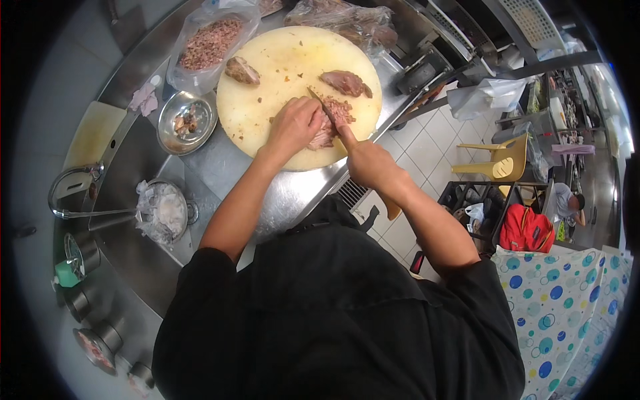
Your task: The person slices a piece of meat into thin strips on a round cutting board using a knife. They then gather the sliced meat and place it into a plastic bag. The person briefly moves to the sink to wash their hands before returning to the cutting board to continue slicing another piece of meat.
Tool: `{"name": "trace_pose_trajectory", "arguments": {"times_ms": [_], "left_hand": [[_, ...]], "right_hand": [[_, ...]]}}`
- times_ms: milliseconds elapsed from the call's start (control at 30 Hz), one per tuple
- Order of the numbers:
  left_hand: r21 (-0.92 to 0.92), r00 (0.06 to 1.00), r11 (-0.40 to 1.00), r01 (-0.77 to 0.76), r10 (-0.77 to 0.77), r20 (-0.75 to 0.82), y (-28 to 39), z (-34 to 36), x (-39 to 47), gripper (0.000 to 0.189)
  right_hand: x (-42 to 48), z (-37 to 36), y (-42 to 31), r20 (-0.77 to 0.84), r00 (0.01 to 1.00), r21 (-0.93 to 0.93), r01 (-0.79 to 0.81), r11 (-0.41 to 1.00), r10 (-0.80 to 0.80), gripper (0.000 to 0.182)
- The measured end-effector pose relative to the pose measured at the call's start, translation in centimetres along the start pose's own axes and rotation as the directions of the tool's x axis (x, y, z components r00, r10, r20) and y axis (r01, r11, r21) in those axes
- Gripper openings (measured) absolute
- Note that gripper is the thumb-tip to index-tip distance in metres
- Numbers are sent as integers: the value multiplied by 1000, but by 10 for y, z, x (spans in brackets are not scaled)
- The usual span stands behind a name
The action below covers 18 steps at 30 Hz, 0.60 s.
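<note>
On a round, pale yellow cutting board (280, 55), my left hand (298, 121) presses with curled fingers on sliced meat (321, 140). My right hand (367, 159) is closed around a kitchen knife (322, 105), its handle mostly hidden in the fist and its blade against the meat beside my left fingers. Small diced meat (342, 110) lies at the right side of the blade. A dark reddish piece of meat (345, 82) rests above it, and a browner piece of meat (242, 71) lies at the board's upper left.
A clear bag of diced meat (212, 44) and a metal bowl with scraps (165, 125) stand left of the board. Plastic-wrapped meat (350, 22) lies behind it. Further left are a sink (125, 265) and a faucet (60, 185). Another person (567, 202) is far right.
</note>
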State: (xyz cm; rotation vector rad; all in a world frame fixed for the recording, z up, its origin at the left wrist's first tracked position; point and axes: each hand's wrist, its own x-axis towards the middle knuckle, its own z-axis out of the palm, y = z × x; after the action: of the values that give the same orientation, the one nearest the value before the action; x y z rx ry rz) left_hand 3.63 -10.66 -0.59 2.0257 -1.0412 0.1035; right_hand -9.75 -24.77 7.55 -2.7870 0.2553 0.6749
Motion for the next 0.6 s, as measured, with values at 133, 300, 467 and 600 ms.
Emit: {"name": "trace_pose_trajectory", "arguments": {"times_ms": [133,300,467,600], "left_hand": [[62,997,998,-8,12,-72,0,0,-6,12],[63,1000,998,14,-13,-25,-2,3,-6,12],[52,999,998,-21,23,-44,-5,0,-2,12],[48,994,998,-36,40,-101,-4,-4,-12,12]], "right_hand": [[-20,-38,-9,-7,999,-55,52,997,-53,83],[-35,-42,-12,112,993,-80,43,996,-34,85],[6,-2,-6,21,1000,12,2,1000,-2,79],[-6,-11,-2,-67,997,-1,46,999,-46,73]]}}
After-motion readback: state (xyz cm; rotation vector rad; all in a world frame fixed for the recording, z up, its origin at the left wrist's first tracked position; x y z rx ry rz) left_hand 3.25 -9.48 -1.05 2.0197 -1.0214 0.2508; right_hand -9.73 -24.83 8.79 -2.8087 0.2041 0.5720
